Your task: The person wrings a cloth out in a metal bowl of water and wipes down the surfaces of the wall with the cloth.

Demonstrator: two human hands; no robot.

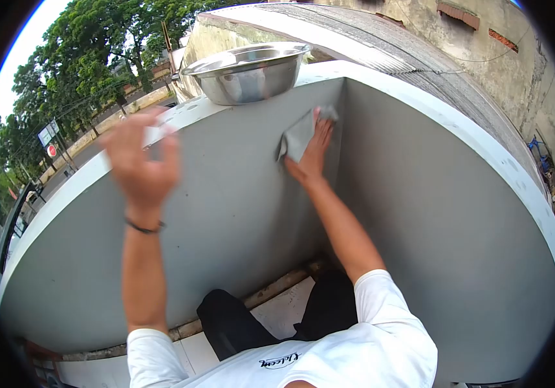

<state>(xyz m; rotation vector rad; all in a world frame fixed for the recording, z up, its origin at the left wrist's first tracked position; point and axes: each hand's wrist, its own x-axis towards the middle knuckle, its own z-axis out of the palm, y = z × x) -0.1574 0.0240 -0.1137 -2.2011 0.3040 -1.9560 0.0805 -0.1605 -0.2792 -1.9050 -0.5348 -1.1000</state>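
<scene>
My right hand [314, 149] presses a grey cloth [299, 137] against the inner face of the grey wall [219, 187], close to the corner. Part of the cloth hangs out to the left of the fingers. On the left, my left hand [140, 161] is raised in front of the wall's white top edge, blurred by motion. Its thumb stands apart from the fingers, and nothing shows in it. A shiny metal basin [250, 81] rests on the wall's top, between my hands and farther off; what it holds is hidden.
A second grey wall [439, 213] meets the first at the corner on my right. Below are white floor tiles [284, 309] and my legs in black trousers. Beyond the wall lie a corrugated roof [413, 55], trees [96, 52] and a road.
</scene>
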